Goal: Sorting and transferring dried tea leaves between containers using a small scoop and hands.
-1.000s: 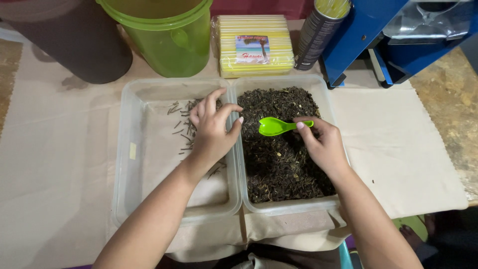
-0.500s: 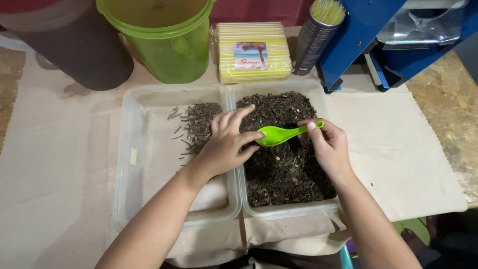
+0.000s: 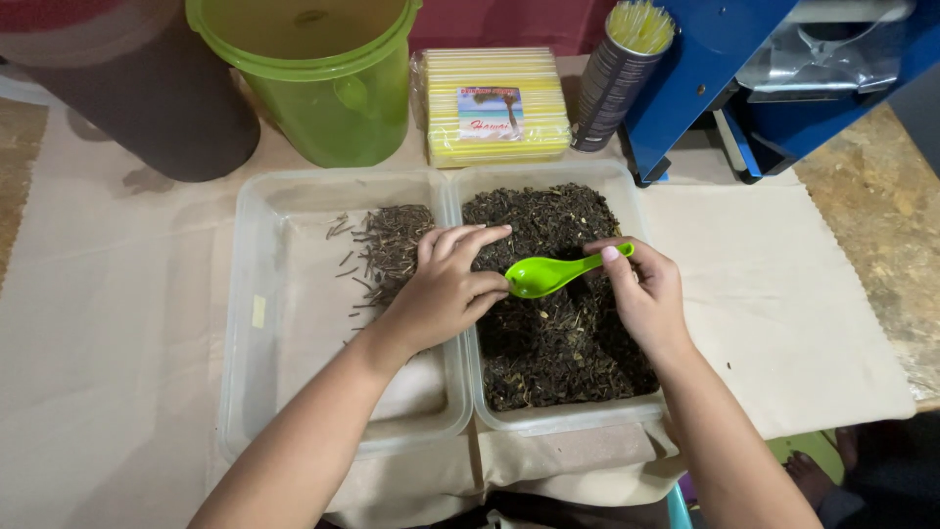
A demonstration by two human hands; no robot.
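My right hand (image 3: 644, 294) pinches the handle of a bright green plastic spoon (image 3: 548, 275), its bowl held level over the right clear tub (image 3: 578, 413), which is filled with dark dried leaves (image 3: 553, 343). My left hand (image 3: 446, 289) reaches across the shared rims of the two tubs, fingers spread and hooked, fingertips at the spoon's bowl and just above the leaves. Under its wrist, the left clear tub (image 3: 294, 392) holds a small pile of thin brown stems (image 3: 387, 250) at its far right side.
Behind the tubs stand a lime-green bucket (image 3: 323, 78), a dark round container (image 3: 127, 88), a pack of yellow straws (image 3: 494, 108), a dark can of straws (image 3: 617, 78) and a blue machine (image 3: 725, 69). Beige cloth (image 3: 783, 294) covers the table; bare worn wood (image 3: 891, 196) shows at right.
My left hand has moved from the left tub's stems rightward to the spoon over the leaf tub. The spoon and my right hand have stayed roughly in place.
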